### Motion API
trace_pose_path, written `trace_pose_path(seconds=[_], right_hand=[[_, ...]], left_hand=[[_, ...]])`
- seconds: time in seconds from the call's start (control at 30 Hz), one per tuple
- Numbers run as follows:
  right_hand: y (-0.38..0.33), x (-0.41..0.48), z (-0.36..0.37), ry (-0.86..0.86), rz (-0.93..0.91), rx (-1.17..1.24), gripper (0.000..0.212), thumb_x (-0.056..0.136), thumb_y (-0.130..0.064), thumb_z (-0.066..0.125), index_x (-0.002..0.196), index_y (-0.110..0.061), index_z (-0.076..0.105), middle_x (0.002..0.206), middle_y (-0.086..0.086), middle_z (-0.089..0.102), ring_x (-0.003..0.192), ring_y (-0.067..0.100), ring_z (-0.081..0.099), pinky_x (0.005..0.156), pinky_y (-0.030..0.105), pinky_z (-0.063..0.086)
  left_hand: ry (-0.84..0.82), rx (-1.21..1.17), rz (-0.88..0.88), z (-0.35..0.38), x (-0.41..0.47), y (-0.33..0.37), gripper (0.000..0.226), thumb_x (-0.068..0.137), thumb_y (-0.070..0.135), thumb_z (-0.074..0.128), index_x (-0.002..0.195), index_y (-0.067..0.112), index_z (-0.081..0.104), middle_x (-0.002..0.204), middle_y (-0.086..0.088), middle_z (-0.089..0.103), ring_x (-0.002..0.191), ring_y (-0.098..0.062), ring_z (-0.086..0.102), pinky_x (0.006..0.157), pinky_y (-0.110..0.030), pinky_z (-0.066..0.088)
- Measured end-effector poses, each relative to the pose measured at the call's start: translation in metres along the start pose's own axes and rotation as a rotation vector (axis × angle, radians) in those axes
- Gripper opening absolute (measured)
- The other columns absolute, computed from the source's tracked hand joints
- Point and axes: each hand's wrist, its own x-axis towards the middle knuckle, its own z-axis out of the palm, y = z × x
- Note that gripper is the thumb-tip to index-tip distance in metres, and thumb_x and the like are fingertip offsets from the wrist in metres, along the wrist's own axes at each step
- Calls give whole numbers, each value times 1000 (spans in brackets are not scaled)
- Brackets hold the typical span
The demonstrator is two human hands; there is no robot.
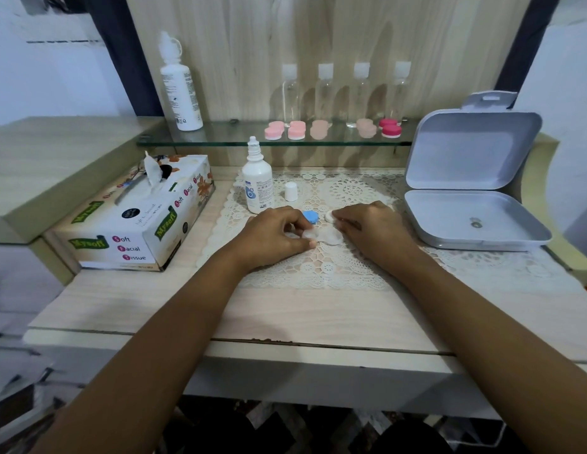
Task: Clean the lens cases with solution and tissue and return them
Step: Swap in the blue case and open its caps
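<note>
A small clear lens case (323,235) lies on the lace mat (318,270) at mid-desk between two hands, its blue cap (311,217) and white cap (329,216) just behind. It looks light, stiff and probably slick when wet, so it is best pinched at a cup's rim. The left hand (275,232), palm down, pinches the left cup between thumb and curled fingers. The right hand (370,224) rests knuckles up with its fingers curled by the right cup, and whether it grips anything is hidden.
</note>
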Motion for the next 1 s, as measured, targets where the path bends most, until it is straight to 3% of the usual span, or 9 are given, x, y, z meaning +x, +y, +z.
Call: trace_pose_path(seconds=[0.17, 0.3, 0.43, 0.6, 0.67, 0.8, 1.0], right_hand=[[-3, -4, -9, 20, 53, 137, 32, 91, -25, 57, 122, -17, 61, 108, 10, 66, 97, 23, 59, 83, 30, 45], [-9, -12, -18, -10, 61, 200, 29, 88, -36, 59, 107, -16, 67, 100, 5, 67, 91, 16, 59, 82, 29, 47], [-13, -16, -17, -131, 24, 102, 41, 83, -43, 63, 115, -18, 65, 104, 3, 62, 100, 16, 54, 78, 22, 36], [-12, -16, -16, -141, 4, 63, 35, 82, -39, 65, 111, -19, 66, 106, 4, 61, 102, 19, 52, 76, 23, 33], [-13, -16, -17, -123, 15, 75, 33, 83, -37, 65, 109, -17, 66, 104, 4, 61, 100, 18, 53, 76, 23, 34], [-12, -18, -18, -78, 69, 165, 29, 85, -32, 64, 108, -15, 65, 103, 3, 65, 94, 14, 57, 75, 20, 37], [-15, -19, -25, 40, 165, 265, 29, 84, -26, 66, 111, -15, 63, 99, 1, 68, 94, 12, 63, 78, 21, 44]], left_hand=[[2, -7, -7, 0, -1, 0, 17, 75, 33, 75, 87, 32, 64, 96, 14, 64, 96, -9, 58, 96, -40, 45], [9, 2, -9, 0, 0, 0, 18, 74, 34, 75, 89, 34, 64, 96, 14, 64, 96, -8, 58, 95, -39, 46], [17, 8, -13, 0, 0, -1, 20, 74, 35, 75, 89, 37, 62, 93, 17, 62, 97, -8, 58, 95, -37, 46], [42, 1, -5, 1, -1, 0, 31, 74, 33, 76, 102, 32, 63, 93, 17, 60, 95, -7, 56, 89, -26, 45], [61, 16, 4, 2, -2, 0, 50, 74, 35, 76, 120, 28, 56, 103, 9, 58, 100, -9, 53, 87, -21, 41], [37, 142, 3, 3, -3, -2, 77, 79, 46, 68, 143, 20, 33, 139, 0, 38, 129, -12, 37, 105, -26, 31], [-45, 367, -28, 6, -3, -1, 67, 90, 54, 47, 143, 14, 34, 150, 0, 30, 138, -17, 26, 107, -25, 22]])
